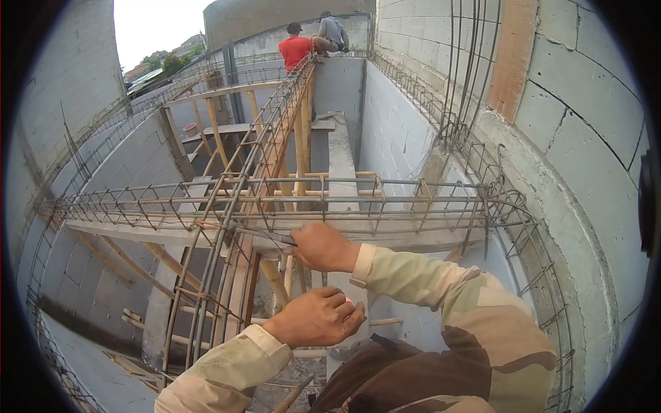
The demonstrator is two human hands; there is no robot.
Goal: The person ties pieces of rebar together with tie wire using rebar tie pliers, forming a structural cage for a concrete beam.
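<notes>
My right hand (pixel 322 246) is closed around a pair of dark metal pincers (pixel 272 236). Their far end points left and touches or nearly touches the steel bars where two rebar cages (pixel 231 224) cross. Lower and nearer to me, my left hand (pixel 318 318) is closed with its fingers pinched. A small reddish spot shows by those fingertips, too small to name. The near part of the lengthwise rebar cage (pixel 206 296) runs just left of my left hand, above a wooden formwork board (pixel 242 292).
Bamboo props (pixel 275 282) stand below over a deep drop between grey block walls (pixel 396 113). Vertical rebars (pixel 471 69) rise at the right. A plank (pixel 341 155) spans the gap ahead. Two people, one in a red shirt (pixel 295 51), are at the far wall.
</notes>
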